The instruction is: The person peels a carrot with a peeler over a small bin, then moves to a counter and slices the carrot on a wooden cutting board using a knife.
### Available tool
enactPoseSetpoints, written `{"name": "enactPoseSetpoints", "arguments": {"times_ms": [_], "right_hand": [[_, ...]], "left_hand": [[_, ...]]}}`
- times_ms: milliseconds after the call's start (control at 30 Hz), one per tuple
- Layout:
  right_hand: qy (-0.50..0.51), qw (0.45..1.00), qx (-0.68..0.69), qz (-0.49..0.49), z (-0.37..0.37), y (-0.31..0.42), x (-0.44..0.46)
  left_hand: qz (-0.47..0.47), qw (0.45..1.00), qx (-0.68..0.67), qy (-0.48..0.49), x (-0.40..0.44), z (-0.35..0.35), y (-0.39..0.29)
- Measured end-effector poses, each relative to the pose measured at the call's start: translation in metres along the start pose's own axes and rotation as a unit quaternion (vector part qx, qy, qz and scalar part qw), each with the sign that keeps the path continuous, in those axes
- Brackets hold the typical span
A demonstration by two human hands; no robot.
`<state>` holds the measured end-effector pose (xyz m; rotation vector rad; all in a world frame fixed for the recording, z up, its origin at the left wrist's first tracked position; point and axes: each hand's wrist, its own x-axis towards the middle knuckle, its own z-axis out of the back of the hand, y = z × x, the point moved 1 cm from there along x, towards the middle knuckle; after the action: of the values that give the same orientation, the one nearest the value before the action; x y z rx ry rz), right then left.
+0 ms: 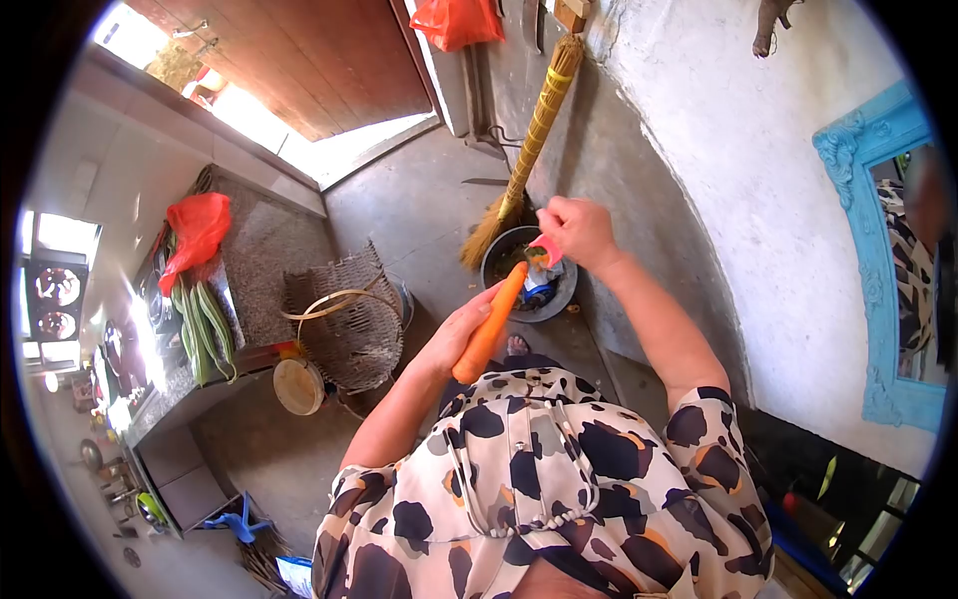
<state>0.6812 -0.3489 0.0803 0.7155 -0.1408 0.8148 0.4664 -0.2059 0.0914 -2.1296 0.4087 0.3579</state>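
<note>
A long orange carrot (491, 327) is gripped by my left hand (464, 327), its narrow end slanting up and away over the bin. My right hand (581, 233) is closed around a pink peeler (547, 248), whose handle is mostly hidden by the fingers. The peeler sits just beyond the carrot's tip, and a small gap seems to lie between them. Below both hands stands a dark round bin (529, 311) with scraps, orange peelings and a blue and white wrapper inside.
A straw broom (539, 130) leans on the wall behind the bin. On the left are a woven basket (344, 324), a counter (274, 235) with long green vegetables (203, 324), and a red bag (198, 235). A blue-framed mirror (868, 240) hangs right; a wooden door (309, 60) stands ajar.
</note>
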Motion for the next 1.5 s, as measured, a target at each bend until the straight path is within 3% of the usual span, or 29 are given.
{"name": "enactPoseSetpoints", "arguments": {"times_ms": [67,200,300,400,533,633,667,767,833,967,1033,1167,1267,1367,1500], "right_hand": [[0.019,0.999,0.035,0.027,-0.001,0.013,0.002],[-0.003,0.998,-0.042,0.043,-0.013,-0.008,0.001],[0.014,0.999,-0.013,-0.048,-0.008,-0.018,-0.001],[-0.034,0.999,0.023,-0.022,0.001,0.002,0.003],[0.002,0.999,0.031,0.005,0.002,0.017,0.003],[-0.024,0.996,0.024,0.077,-0.003,0.021,-0.001],[-0.029,0.998,-0.003,0.048,-0.006,0.013,-0.002],[-0.042,0.998,-0.044,-0.026,-0.004,-0.011,-0.003],[-0.041,0.997,-0.007,-0.065,0.002,-0.005,-0.004],[-0.020,0.999,0.024,0.031,0.007,0.037,-0.010],[-0.009,0.995,0.035,0.096,0.004,0.062,-0.016],[-0.014,0.991,0.044,0.128,-0.009,0.076,-0.024],[-0.050,0.997,0.013,0.065,-0.021,0.035,-0.014],[-0.077,0.997,0.004,-0.028,-0.015,0.004,-0.005],[-0.025,0.996,0.074,0.034,-0.005,0.037,-0.005]], "left_hand": [[-0.004,1.000,0.001,0.013,0.004,0.002,0.001],[-0.013,0.999,-0.033,0.041,-0.001,-0.008,-0.005],[-0.004,0.997,-0.056,0.050,-0.001,-0.007,-0.008],[-0.005,0.995,-0.086,0.048,0.001,0.003,-0.001],[-0.012,0.988,-0.149,0.040,0.007,0.005,0.008],[-0.011,0.980,-0.186,0.064,0.007,0.009,0.013],[-0.007,0.979,-0.190,0.075,0.006,0.009,0.013],[0.008,0.986,-0.159,0.059,-0.001,-0.006,0.002],[0.042,0.973,-0.224,-0.018,0.003,-0.003,0.005],[0.051,0.960,-0.245,-0.125,0.019,0.015,0.020],[0.063,0.963,-0.224,-0.133,0.027,0.023,0.030],[0.080,0.968,-0.148,-0.185,0.028,0.012,0.025],[0.044,0.985,-0.078,-0.149,0.017,-0.001,0.015],[0.074,0.968,-0.191,-0.144,0.013,0.002,0.016],[0.041,0.975,-0.171,-0.135,0.016,0.009,0.014]]}}
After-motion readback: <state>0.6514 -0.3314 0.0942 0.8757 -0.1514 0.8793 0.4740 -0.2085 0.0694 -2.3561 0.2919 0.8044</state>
